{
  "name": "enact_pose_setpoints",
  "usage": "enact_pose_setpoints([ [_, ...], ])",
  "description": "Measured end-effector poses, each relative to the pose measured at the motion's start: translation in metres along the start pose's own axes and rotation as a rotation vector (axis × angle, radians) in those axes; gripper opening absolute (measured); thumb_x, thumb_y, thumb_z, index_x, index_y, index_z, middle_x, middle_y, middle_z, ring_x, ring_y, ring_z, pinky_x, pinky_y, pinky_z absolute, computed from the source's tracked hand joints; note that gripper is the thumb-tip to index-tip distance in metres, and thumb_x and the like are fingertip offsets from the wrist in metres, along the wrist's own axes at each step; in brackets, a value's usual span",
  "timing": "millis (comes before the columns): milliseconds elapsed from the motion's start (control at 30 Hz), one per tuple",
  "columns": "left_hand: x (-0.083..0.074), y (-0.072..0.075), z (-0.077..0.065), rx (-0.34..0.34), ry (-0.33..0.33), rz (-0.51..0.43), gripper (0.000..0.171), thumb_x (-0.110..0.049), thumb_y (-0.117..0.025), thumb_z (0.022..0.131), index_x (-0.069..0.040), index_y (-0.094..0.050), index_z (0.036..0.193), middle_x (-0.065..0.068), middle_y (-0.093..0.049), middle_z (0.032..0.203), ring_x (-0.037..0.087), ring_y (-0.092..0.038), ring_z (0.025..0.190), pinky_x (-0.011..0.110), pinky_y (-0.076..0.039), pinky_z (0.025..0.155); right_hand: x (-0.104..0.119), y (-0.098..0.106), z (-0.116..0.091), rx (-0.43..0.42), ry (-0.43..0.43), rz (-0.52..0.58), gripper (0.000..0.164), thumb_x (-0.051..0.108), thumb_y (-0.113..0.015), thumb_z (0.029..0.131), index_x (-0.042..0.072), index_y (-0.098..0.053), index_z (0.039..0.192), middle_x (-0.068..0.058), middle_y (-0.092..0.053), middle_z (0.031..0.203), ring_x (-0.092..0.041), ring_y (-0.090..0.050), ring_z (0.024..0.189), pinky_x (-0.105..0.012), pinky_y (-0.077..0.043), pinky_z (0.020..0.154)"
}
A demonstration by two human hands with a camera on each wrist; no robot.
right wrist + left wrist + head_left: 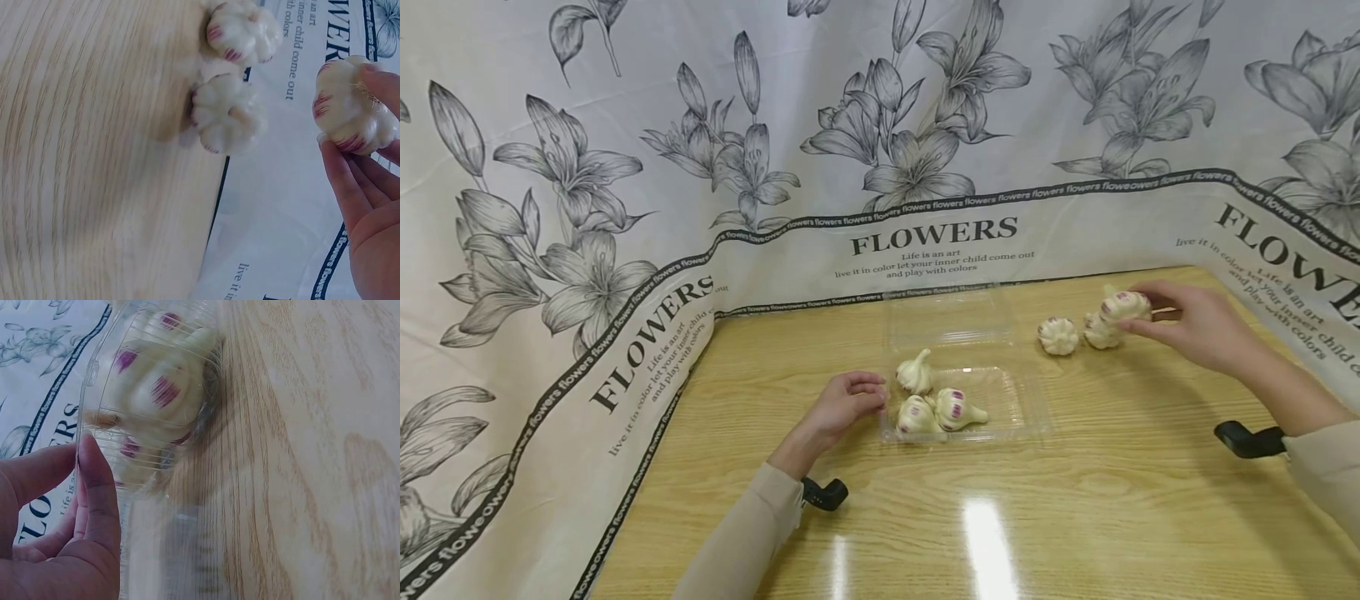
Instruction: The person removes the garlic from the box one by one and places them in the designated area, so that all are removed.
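A clear plastic box (1011, 396) lies on the table with its lid (943, 321) folded back. Three garlic bulbs sit inside, one (913, 372) at the back left and another (953, 408) with its stem pointing right. My left hand (848, 404) pinches the box's left rim between thumb and fingers, as the left wrist view shows up close. Raised above the table, a garlic bulb (350, 106) with purple streaks is held by the fingertips of my right hand (1202, 325). Below it are two more garlic bulbs, the left one (1057, 336) and the partly covered right one (1099, 332).
The wooden table (1075, 500) reaches back to a hanging cloth (775, 267) printed with flowers, which also borders both sides. Black straps or mounts (825, 494) show at each wrist. Light glares off the table's front part.
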State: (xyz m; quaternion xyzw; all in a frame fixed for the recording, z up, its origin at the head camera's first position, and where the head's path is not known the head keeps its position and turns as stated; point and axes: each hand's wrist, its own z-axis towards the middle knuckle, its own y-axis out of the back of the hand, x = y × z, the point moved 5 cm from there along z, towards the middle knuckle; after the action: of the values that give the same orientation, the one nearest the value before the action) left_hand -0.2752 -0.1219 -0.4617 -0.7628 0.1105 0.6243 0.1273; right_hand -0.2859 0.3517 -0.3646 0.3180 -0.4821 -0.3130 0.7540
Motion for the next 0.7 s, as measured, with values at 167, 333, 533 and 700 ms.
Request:
enact_pose_setpoints([
  [167, -0.001, 0.000, 0.000, 0.003, 0.006, 0.001, 0.034, 0.010, -0.059, 0.098, 0.015, -0.052, 0.131, 0.009, -0.062, 0.098, 0.016, -0.065, 0.086, 0.028, -0.060, 0.082, -0.014, 0.003, 0.001, 0.016, -0.042, -0.013, 0.058, 0.026, -0.082, 0.090, -0.003, -0.060, 0.135, -0.035, -0.063, 0.123, -0.053, -0.065, 0.106, 0.000, -0.043, 0.069],
  [333, -0.001, 0.001, 0.001, 0.003, 0.007, -0.004, 0.034, 0.010, -0.059, 0.098, 0.015, -0.053, 0.130, 0.009, -0.062, 0.099, 0.016, -0.065, 0.086, 0.027, -0.060, 0.081, -0.027, 0.004, 0.002, 0.031, -0.069, -0.013, 0.061, 0.028, -0.082, 0.090, -0.004, -0.058, 0.136, -0.036, -0.060, 0.126, -0.055, -0.063, 0.107, 0.001, -0.040, 0.067],
  [533, -0.002, 0.002, 0.001, 0.005, 0.003, 0.002, 0.033, 0.009, -0.059, 0.098, 0.014, -0.053, 0.130, 0.009, -0.062, 0.099, 0.015, -0.065, 0.085, 0.028, -0.060, 0.081, -0.041, 0.005, 0.001, 0.020, -0.103, -0.045, 0.061, 0.034, -0.079, 0.092, -0.002, -0.058, 0.137, -0.033, -0.059, 0.127, -0.054, -0.062, 0.108, -0.036, -0.057, 0.084],
  [700, -0.001, 0.002, 0.001, 0.008, -0.002, 0.005, 0.034, 0.009, -0.059, 0.098, 0.014, -0.053, 0.131, 0.010, -0.062, 0.099, 0.016, -0.065, 0.084, 0.028, -0.060, 0.080, -0.053, 0.005, 0.002, 0.012, -0.126, -0.064, 0.062, 0.035, -0.077, 0.093, -0.003, -0.056, 0.137, -0.035, -0.058, 0.127, -0.056, -0.061, 0.109, -0.049, -0.055, 0.084],
])
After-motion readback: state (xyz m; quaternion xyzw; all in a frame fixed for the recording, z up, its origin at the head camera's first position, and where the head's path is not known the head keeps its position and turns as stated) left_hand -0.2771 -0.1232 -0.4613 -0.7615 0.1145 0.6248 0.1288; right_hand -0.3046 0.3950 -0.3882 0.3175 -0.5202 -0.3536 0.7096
